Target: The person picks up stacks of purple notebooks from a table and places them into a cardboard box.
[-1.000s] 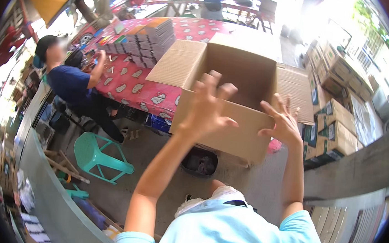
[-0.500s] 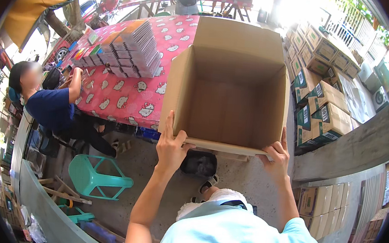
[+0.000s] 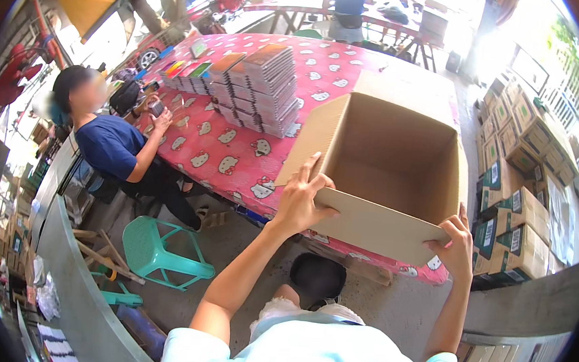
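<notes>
A large open cardboard box (image 3: 381, 228) stands on the pink patterned tablecloth, its inside bare and its flaps folded outward. At the near left corner, my left hand (image 3: 299, 199) grips the cardboard, with fingers over the left flap and thumb against the near flap. My right hand (image 3: 456, 245) pinches the right end of that near flap, which hangs down toward me. To the left of the box rise tall stacks of thin, sleeve-wrapped booklets or packets (image 3: 263, 87); their exact kind is unclear.
A seated person (image 3: 109, 143) at the table's left side holds a small dark object. A green stool (image 3: 151, 248) and a black bin (image 3: 317, 273) stand on the floor. Sealed cartons (image 3: 513, 233) are piled at the right. More people sit at a far table (image 3: 410, 28).
The near flap has swung from roughly level to hanging down, both hands still on it. My view has turned, so the scene sits differently. The seated person now raises a small dark object.
</notes>
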